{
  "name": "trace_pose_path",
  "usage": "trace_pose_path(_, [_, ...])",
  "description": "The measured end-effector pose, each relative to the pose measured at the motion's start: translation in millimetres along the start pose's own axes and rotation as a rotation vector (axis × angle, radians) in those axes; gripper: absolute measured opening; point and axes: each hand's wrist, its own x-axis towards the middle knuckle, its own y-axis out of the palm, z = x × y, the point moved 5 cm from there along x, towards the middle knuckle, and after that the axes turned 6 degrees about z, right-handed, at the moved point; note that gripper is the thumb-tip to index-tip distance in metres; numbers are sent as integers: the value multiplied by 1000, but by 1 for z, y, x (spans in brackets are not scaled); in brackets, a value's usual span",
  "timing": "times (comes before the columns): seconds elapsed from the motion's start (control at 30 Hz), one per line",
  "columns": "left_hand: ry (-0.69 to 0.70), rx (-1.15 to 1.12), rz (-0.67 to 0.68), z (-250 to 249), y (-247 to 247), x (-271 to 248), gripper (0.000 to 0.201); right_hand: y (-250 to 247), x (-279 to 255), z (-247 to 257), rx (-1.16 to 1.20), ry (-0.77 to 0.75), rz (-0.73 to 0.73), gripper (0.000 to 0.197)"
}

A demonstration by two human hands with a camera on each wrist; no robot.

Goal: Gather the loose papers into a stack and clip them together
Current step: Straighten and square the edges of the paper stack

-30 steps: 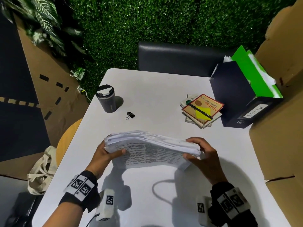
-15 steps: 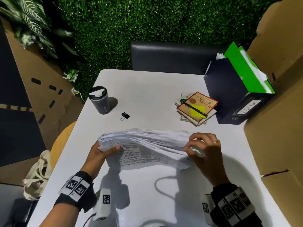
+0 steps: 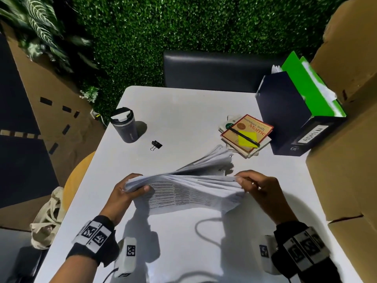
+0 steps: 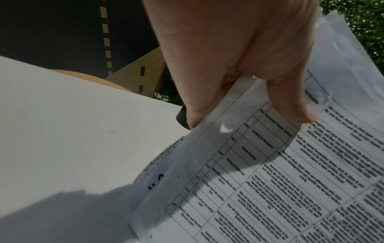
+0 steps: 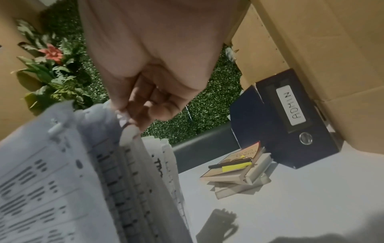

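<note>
A white table (image 3: 183, 111) fills the centre of the head view, backed by a wall of green artificial leaves (image 3: 183, 33), with a dark chair back (image 3: 214, 70) at its far edge and brown cardboard panels (image 3: 346, 139) down the right side.

The stack of papers (image 3: 183, 190) is held just above the table in the lower middle of the frame, its long axis running left to right, printed tables facing the camera. Some sheets fan out unevenly toward the upper right, toward the books. The left hand (image 3: 124, 193) grips the stack's left end, thumb curled over the top sheet and fingers underneath. The right hand (image 3: 259, 186) pinches the right end with bent fingertips.

A black binder clip (image 3: 156, 145) lies on the table above the papers, well apart from them, near a dark travel cup (image 3: 125, 125) at the upper left of the table.

At the upper right, a pen (image 3: 244, 136) and a yellow note (image 3: 247, 137) lie on a pile of books (image 3: 244, 135); the top cover reads "…esdays with Morrie". Beside it a dark binder (image 3: 285, 119) is labelled "ADMIN". The print on the papers is too blurred to read.
</note>
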Motion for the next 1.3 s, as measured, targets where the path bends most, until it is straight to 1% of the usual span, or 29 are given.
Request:
trace_pose_path(0.07, [5, -2, -6, 1, 0, -1, 59, -1, 4, -4, 16, -3, -31, 34])
trace_pose_path(0.17, [1, 10, -9, 5, -2, -2, 58, 5, 11, -15, 19, 18, -58, 28])
trace_pose_path(0.23, [-20, 1, -13, 9, -5, -3, 56, 12, 12, -21, -21, 9, -24, 22])
trace_pose_path(0.3, [-43, -20, -15, 12, -10, -5, 57, 15, 12, -24, -51, -12, 10, 22])
trace_pose_path(0.4, [-73, -37, -18, 16, -16, -7, 67, 22, 14, -18, -81, -60, 125, 38])
trace_pose_path(0.47, [-85, -38, -17, 17, -17, -8, 70, 28, 15, -17, -47, -90, 185, 41])
trace_pose_path(0.53, [-75, -29, -14, 16, -16, -9, 71, 36, 16, -27, -17, -69, 211, 40])
trace_pose_path(0.63, [-57, -32, -18, 12, -12, -10, 75, 49, 14, -42, 45, -28, 238, 58])
trace_pose_path(0.67, [-49, -39, -22, 10, -11, -10, 75, 52, 12, -48, 57, 2, 235, 59])
trace_pose_path(0.73, [-33, -50, -30, 5, -9, -9, 77, 49, 12, -54, 34, 80, 194, 46])
trace_pose_path(0.77, [-29, -52, -32, 4, -8, -8, 78, 45, 12, -57, -11, 99, 151, 39])
trace_pose_path(0.83, [-26, -54, -30, 0, -7, -8, 80, 37, 11, -63, -156, 66, 86, 37])
trace_pose_path(0.9, [-35, -56, -34, 0, -8, -8, 80, 39, 12, -72, -236, 50, 128, 44])
trace_pose_path(0.97, [-44, -47, -35, 0, -10, -9, 80, 41, 18, -75, -246, 20, 229, 49])
trace_pose_path(1.0, [-51, -49, -34, 2, -11, -9, 80, 44, 23, -77, -221, 31, 292, 53])
trace_pose_path(1.03, [-60, -53, -35, 3, -12, -10, 78, 44, 28, -69, -157, 67, 339, 57])
trace_pose_path(1.07, [-70, -57, -40, 4, -14, -9, 73, 51, 32, -72, -42, 170, 399, 61])
trace_pose_path(1.1, [-81, -59, -48, 5, -16, -8, 66, 58, 34, -69, 42, 227, 448, 64])
trace_pose_path(1.13, [-94, -67, -56, 6, -17, -8, 61, 69, 35, -74, 133, 285, 483, 63])
trace_pose_path(1.17, [-104, -85, -61, 6, -19, -7, 60, 78, 35, -82, 113, 300, 462, 55])
trace_pose_path(1.2, [-113, -111, -67, 7, -20, -6, 64, 85, 33, -90, 58, 343, 448, 50])
trace_pose_path(1.27, [-139, -179, -92, 7, -25, -5, 69, 99, 24, -105, -42, 434, 471, 38])
trace_pose_path(1.3, [-152, -209, -103, 6, -27, -3, 64, 103, 22, -100, -5, 497, 423, 34])
